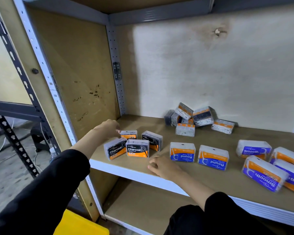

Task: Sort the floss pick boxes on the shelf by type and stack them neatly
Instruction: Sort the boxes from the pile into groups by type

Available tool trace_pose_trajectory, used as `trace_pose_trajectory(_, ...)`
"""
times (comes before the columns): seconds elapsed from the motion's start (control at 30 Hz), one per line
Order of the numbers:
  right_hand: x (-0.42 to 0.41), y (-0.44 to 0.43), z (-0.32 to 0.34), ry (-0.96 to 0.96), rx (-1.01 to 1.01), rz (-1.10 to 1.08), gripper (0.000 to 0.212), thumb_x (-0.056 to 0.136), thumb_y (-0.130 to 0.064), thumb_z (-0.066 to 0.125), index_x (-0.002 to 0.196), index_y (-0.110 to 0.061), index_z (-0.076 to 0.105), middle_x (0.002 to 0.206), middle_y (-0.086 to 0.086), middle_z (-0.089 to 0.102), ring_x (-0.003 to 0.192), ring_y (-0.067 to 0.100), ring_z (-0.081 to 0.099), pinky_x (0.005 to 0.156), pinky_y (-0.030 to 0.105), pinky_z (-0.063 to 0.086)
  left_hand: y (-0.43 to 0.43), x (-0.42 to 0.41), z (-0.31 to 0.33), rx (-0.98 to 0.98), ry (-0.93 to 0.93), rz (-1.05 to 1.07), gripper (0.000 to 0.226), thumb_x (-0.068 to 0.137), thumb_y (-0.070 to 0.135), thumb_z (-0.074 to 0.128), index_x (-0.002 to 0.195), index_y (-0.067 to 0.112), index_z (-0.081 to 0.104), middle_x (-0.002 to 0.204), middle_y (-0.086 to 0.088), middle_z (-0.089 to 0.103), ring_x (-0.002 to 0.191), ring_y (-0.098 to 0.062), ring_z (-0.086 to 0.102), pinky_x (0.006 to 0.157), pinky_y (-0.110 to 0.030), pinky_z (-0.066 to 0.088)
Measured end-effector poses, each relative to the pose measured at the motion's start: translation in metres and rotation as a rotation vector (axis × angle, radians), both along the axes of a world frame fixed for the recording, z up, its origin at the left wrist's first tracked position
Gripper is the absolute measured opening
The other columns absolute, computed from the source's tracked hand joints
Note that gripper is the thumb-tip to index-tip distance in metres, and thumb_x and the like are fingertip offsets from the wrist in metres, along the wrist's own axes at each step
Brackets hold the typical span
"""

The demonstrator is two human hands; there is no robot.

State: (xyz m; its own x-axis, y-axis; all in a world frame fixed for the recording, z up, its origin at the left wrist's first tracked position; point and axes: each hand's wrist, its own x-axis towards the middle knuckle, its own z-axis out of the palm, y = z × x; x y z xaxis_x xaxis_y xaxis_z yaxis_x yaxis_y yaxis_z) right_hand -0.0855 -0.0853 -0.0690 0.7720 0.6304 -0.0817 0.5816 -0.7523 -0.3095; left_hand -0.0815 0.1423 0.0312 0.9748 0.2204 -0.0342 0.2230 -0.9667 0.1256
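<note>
Several black Charcoal boxes stand close together at the shelf's front left. My left hand reaches over them, fingertips touching the top of the leftmost Charcoal box; whether it grips is unclear. My right hand rests flat on the shelf board, fingers apart, holding nothing, just left of two blue Round boxes that stand upside down. Several purple Smooth boxes lie at the right. A loose pile of mixed boxes sits at the back.
The wooden shelf board has a white front rail. Metal uprights frame the left side, with a wooden side panel behind. A lower shelf lies below. A yellow bin sits on the floor, cables and a bottle further left.
</note>
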Motion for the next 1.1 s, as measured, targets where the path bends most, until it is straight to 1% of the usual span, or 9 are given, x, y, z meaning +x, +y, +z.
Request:
trace_pose_trajectory(0.1, 0.002, 0.001, 0.006, -0.076, 0.087, -0.031, 0.027, 0.091, -0.019, 0.044, 0.071, -0.004, 0.051, 0.092, 0.018, 0.062, 0.078, 0.021, 0.049, 0.072, 0.036, 0.043, -0.012, -0.001, 0.005, -0.032, -0.027, -0.049, 0.026, 0.084, 0.022, 0.063, 0.109, 0.011, 0.066, 0.118, -0.007, 0.064, 0.107, -0.024, 0.059, 0.09, -0.032, 0.046)
trace_pose_trajectory(0.17, 0.003, 0.0, 0.014, -0.081, 0.14, -0.043, 0.023, 0.088, -0.015, 0.046, 0.075, 0.0, 0.058, 0.096, 0.018, 0.065, 0.08, 0.024, 0.053, 0.075, 0.04, 0.046, -0.022, -0.002, 0.006, -0.059, -0.043, -0.083, 0.025, 0.085, 0.02, 0.063, 0.108, 0.01, 0.066, 0.117, -0.007, 0.064, 0.106, -0.023, 0.06, 0.088, -0.03, 0.046)
trace_pose_trajectory(0.3, 0.005, -0.005, 0.033, -0.127, 0.133, -0.043, 0.026, 0.088, -0.014, 0.048, 0.104, -0.005, 0.067, 0.111, 0.013, 0.066, 0.103, 0.03, 0.06, 0.086, 0.04, 0.05, -0.037, 0.002, 0.007, -0.079, -0.046, -0.149, 0.025, 0.086, 0.017, 0.061, 0.11, 0.01, 0.066, 0.119, -0.008, 0.064, 0.108, -0.022, 0.06, 0.085, -0.026, 0.044)
trace_pose_trajectory(0.47, 0.021, -0.01, 0.052, -0.2, 0.181, -0.093, 0.025, 0.085, -0.009, 0.049, 0.097, -0.003, 0.07, 0.102, 0.018, 0.067, 0.095, 0.033, 0.061, 0.07, 0.034, 0.046, -0.05, 0.016, 0.011, -0.105, -0.04, -0.193, 0.027, 0.088, 0.016, 0.058, 0.114, 0.011, 0.064, 0.122, -0.007, 0.063, 0.112, -0.021, 0.059, 0.092, -0.028, 0.047)
trace_pose_trajectory(0.6, 0.051, -0.013, 0.068, -0.226, 0.195, -0.157, 0.025, 0.084, -0.008, 0.049, 0.1, -0.002, 0.066, 0.106, 0.019, 0.065, 0.1, 0.034, 0.061, 0.077, 0.036, 0.051, -0.059, 0.04, 0.011, -0.137, -0.071, -0.205, 0.026, 0.086, 0.015, 0.059, 0.11, 0.01, 0.066, 0.118, -0.009, 0.066, 0.11, -0.024, 0.06, 0.094, -0.031, 0.047)
trace_pose_trajectory(0.73, 0.088, -0.016, 0.075, -0.236, 0.166, -0.218, 0.017, 0.085, -0.004, 0.052, 0.096, 0.001, 0.064, 0.104, 0.02, 0.066, 0.096, 0.032, 0.062, 0.067, 0.03, 0.042, -0.068, 0.074, 0.007, -0.17, -0.077, -0.221, 0.025, 0.085, 0.015, 0.061, 0.11, 0.01, 0.066, 0.119, -0.007, 0.065, 0.109, -0.022, 0.06, 0.092, -0.028, 0.046)
trace_pose_trajectory(0.83, 0.118, -0.017, 0.075, -0.216, 0.142, -0.233, 0.021, 0.086, -0.003, 0.051, 0.102, 0.003, 0.063, 0.107, 0.02, 0.066, 0.097, 0.031, 0.062, 0.077, 0.038, 0.049, -0.073, 0.104, 0.003, -0.192, -0.083, -0.234, 0.026, 0.085, 0.014, 0.062, 0.11, 0.009, 0.065, 0.119, -0.009, 0.064, 0.109, -0.023, 0.059, 0.093, -0.029, 0.046)
trace_pose_trajectory(0.93, 0.148, -0.019, 0.074, -0.182, 0.15, -0.271, 0.024, 0.088, -0.006, 0.05, 0.108, 0.001, 0.061, 0.114, 0.017, 0.064, 0.104, 0.031, 0.059, 0.068, 0.031, 0.043, -0.079, 0.135, -0.003, -0.201, -0.094, -0.235, 0.025, 0.083, 0.013, 0.062, 0.107, 0.008, 0.067, 0.117, -0.01, 0.065, 0.108, -0.024, 0.06, 0.092, -0.028, 0.046)
trace_pose_trajectory(1.1, 0.189, -0.019, 0.066, -0.17, 0.084, -0.298, 0.036, 0.093, -0.018, 0.049, 0.126, -0.005, 0.05, 0.132, 0.012, 0.051, 0.122, 0.028, 0.048, 0.099, 0.034, 0.04, -0.089, 0.189, -0.023, -0.227, -0.077, -0.217, 0.028, 0.084, 0.013, 0.059, 0.11, 0.009, 0.066, 0.119, -0.012, 0.065, 0.11, -0.026, 0.059, 0.095, -0.031, 0.046)
